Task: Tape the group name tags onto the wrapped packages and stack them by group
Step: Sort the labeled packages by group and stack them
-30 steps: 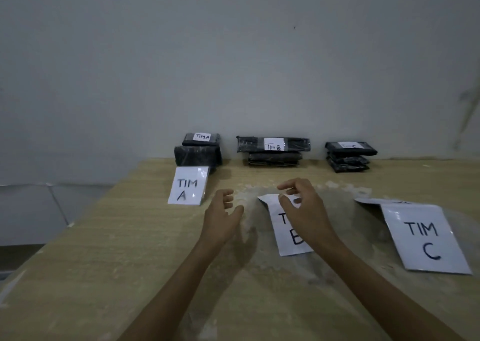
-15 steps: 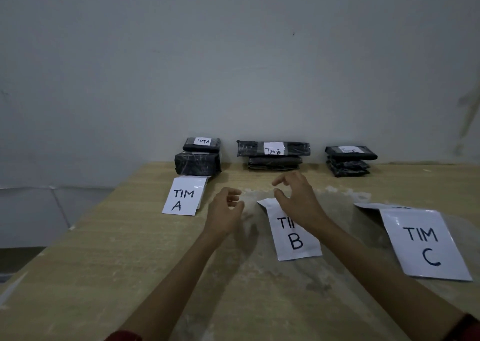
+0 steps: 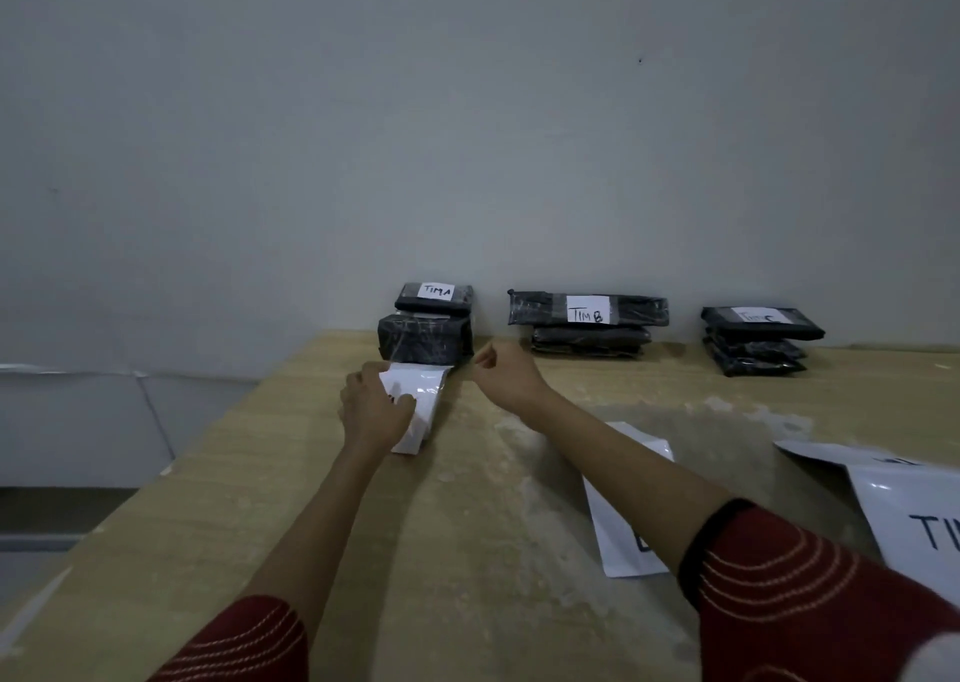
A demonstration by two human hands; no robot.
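Head view: left hand (image 3: 375,411) gripping white sheet (image 3: 427,390) lying on bench (image 3: 467,551) just in front of TIM A stack (image 3: 427,336). Right hand (image 3: 501,375) hovering just right of that stack, fingers curling toward thumb; cannot tell whether pinching anything. TIM B stack (image 3: 587,325) and TIM C stack (image 3: 756,341) sitting further right of it, tags taped on top

1. I read "TIM A" on the left stack's tag (image 3: 436,292).
2. "TIM B" is on the middle stack's tag (image 3: 588,312).
3. A faint "TIM C" is on the right stack's tag (image 3: 759,316).
4. "TIM", cut off by the frame edge, is on the right sheet (image 3: 904,505).
5. Writing on the left sheet (image 3: 423,395) is mostly covered by my left hand (image 3: 371,411).
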